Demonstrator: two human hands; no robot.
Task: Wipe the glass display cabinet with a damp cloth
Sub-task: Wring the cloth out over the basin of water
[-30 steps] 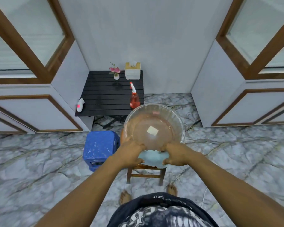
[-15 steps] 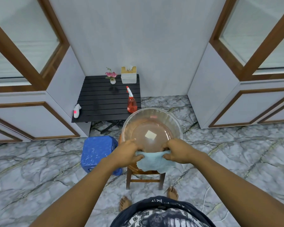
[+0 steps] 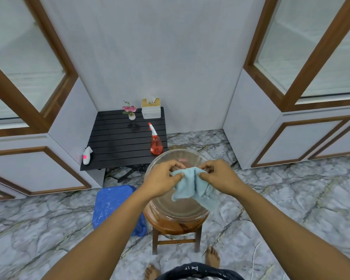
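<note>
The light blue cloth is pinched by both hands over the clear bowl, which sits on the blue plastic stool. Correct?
Wrong stool. The head view shows the left hand and right hand pinching the light blue cloth over the clear bowl, but the bowl sits on the wooden stool; the blue plastic stool stands beside it.

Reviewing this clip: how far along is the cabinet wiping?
Done: the blue cloth is picked up. In hand: the left hand and right hand pinch its top edge, hanging it over the bowl on the stool; dampness cannot be told. Left: all wiping, since the cloth is away from the cabinet glass.
</note>
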